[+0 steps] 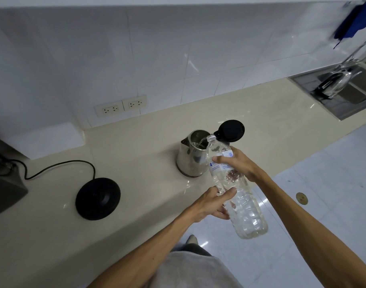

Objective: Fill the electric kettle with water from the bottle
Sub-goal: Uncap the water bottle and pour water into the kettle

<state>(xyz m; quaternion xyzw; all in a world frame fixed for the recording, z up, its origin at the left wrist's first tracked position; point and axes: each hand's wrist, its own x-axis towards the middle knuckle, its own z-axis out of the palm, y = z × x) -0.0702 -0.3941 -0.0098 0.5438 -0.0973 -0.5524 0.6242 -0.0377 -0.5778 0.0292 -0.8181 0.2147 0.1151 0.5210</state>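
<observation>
So the whole thing hinged on the bottle (234,188) and where its mouth sat: the long axis ran from the fat end down at about 5 o'clock, out over the floor, up to the neck at about 11 o'clock, and the open mouth was right over the rim of the kettle (193,154), with a thin stream of water going in. The kettle stood on the table (136,142) with its black lid (232,130) flipped up toward 1 o'clock and the spout facing 9 o'clock, so it lay straight ahead of both hands at roughly 11 o'clock. The right hand (240,163) was the nearer one, wrapped around the label just below the shoulder of the bottle, fingers clamped on it. The left hand (211,203) was curled around the middle of the bottle from the 9 o'clock side, thumb over the top, gripping too. Looked like plenty of water was left in the bottle, so I'd guess the pour needed more tilt, raising the 5 o'clock end while keeping the mouth over the opening, or it'd spill down the steel side. Count: one bottle, one kettle, one black base (98,198) with its cord off at 9 o'clock, well apart from the kettle, and two wall sockets (120,106) at 11 o'clock. A sink (344,96) was way over at 2 o'clock.
</observation>
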